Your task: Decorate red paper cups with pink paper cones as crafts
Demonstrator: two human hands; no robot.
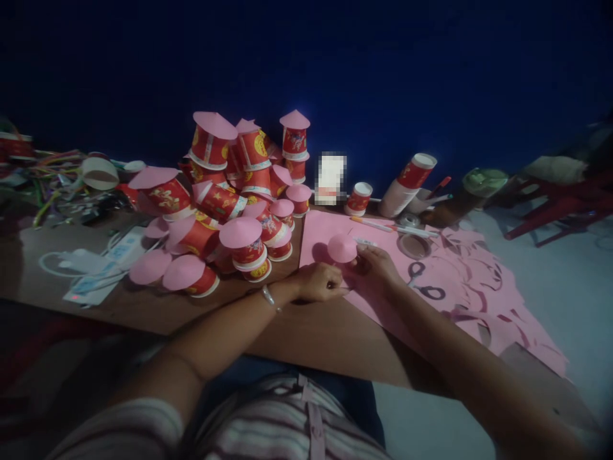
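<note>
A small pink paper cone is held above the pink paper sheet, its edge pinched by the fingers of my right hand. Just left of it and lower, my left hand is closed, a bracelet at its wrist. A thin dark line shows by its fingertips, too faint to name. Scissors with dark handles lie on the paper, to the right of my right hand. To the left stands a pile of red paper cups with pink cone tops, some upright and some tipped over.
Pink paper scraps cover the table's right side, with a tape roll and pens nearby. Stacked cups lean at the back beside a single red cup. A power strip with cables lies at the left.
</note>
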